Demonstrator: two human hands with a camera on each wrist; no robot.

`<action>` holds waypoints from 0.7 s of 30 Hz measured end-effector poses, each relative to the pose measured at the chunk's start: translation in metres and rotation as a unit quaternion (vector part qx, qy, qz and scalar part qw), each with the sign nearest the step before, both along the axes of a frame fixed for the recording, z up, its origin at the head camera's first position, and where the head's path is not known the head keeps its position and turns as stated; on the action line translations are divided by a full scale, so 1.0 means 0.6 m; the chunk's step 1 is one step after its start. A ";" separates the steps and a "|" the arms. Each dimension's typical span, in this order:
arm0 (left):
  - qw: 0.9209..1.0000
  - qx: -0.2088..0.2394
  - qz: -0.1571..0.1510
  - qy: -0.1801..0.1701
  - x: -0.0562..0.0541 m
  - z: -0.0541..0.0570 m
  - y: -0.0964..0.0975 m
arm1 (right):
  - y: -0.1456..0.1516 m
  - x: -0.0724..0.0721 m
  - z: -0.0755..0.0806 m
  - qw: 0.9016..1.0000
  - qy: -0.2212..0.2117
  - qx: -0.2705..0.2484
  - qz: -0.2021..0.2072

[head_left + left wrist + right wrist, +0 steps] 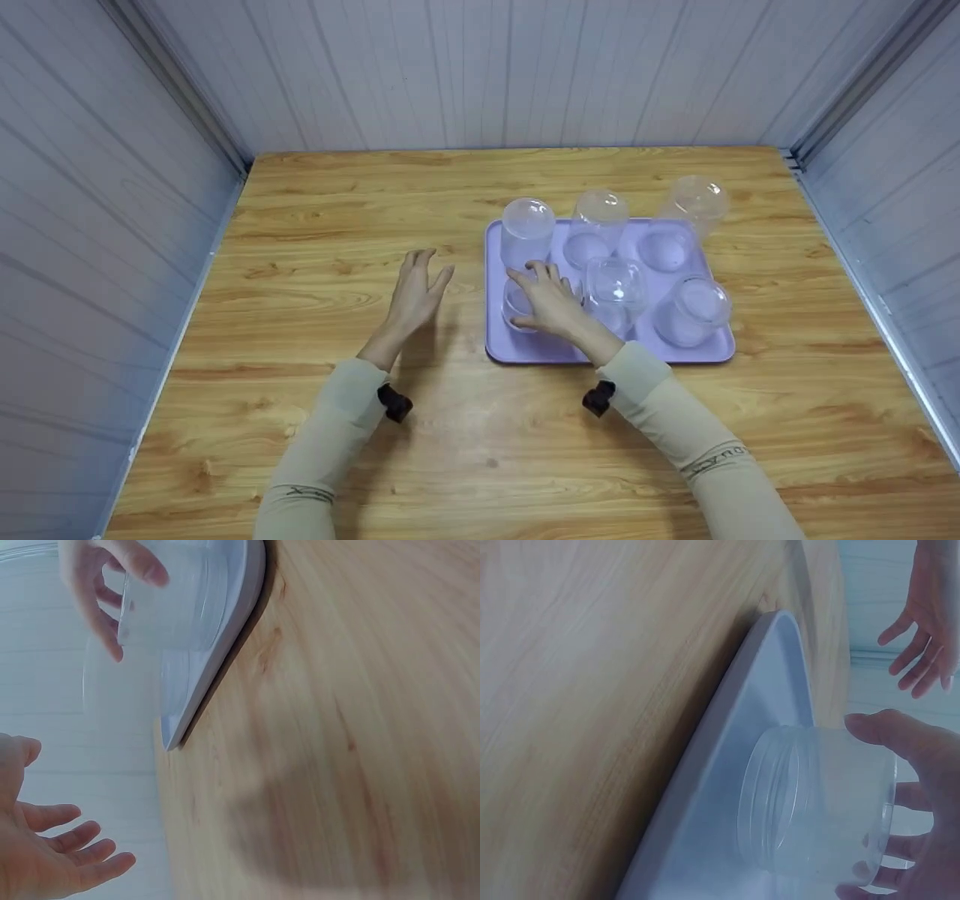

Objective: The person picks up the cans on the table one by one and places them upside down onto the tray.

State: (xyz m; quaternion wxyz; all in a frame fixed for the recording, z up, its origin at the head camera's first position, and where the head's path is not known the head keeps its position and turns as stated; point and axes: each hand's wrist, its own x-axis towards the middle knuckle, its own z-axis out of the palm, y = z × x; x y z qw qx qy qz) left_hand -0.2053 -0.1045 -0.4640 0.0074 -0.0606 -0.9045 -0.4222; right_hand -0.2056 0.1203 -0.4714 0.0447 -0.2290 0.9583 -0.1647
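Note:
My right hand [556, 306] is over the front left of a lavender tray [499, 349], its thumb and fingers around the upper end of a clear plastic jar [817, 799]. That jar stands upside down, its threaded neck down on the tray; some fingertips show through its wall. Left of the tray, my left hand [412, 294] is held above the table with its fingers spread and nothing in them. Behind the jar in my right hand stands another clear jar [528, 225]. A squarish clear jar [616, 289] is just right of my right hand.
More clear jars stand on the tray: a jar [600, 214] at the back middle, a jar [697, 202] at the back right and a jar [697, 307] at the front right. The wooden table [337, 225] meets pale panel walls [480, 75] at the back and sides.

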 end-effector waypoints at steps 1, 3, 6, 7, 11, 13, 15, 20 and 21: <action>1.000 -0.005 0.004 0.002 -0.002 0.002 -0.001 | -0.001 0.000 -0.001 1.000 -0.001 0.000 0.001; 1.000 -0.014 0.005 0.002 -0.004 0.006 -0.005 | -0.003 0.000 -0.001 1.000 -0.005 0.001 0.005; 1.000 -0.030 0.006 -0.003 -0.009 0.012 -0.010 | -0.006 0.002 0.003 1.000 -0.010 0.006 0.017; 0.999 -0.036 0.007 -0.005 -0.011 0.015 -0.011 | -0.006 0.003 0.006 1.000 -0.011 0.005 0.022; 0.998 -0.065 0.000 -0.009 -0.016 0.023 -0.016 | -0.005 0.004 0.024 0.999 -0.019 0.003 0.041; 0.997 -0.081 -0.007 -0.006 -0.018 0.028 -0.018 | -0.001 0.003 0.036 0.998 -0.024 0.001 0.052; 0.995 -0.098 -0.017 -0.004 -0.019 0.034 -0.020 | 0.005 -0.001 0.048 0.998 -0.023 -0.001 0.066; 0.991 -0.129 -0.045 0.007 -0.023 0.049 -0.028 | 0.027 -0.013 0.080 0.995 0.010 -0.002 0.097; 0.990 -0.134 -0.051 0.014 -0.024 0.051 -0.030 | 0.032 -0.016 0.087 0.995 0.014 -0.002 0.098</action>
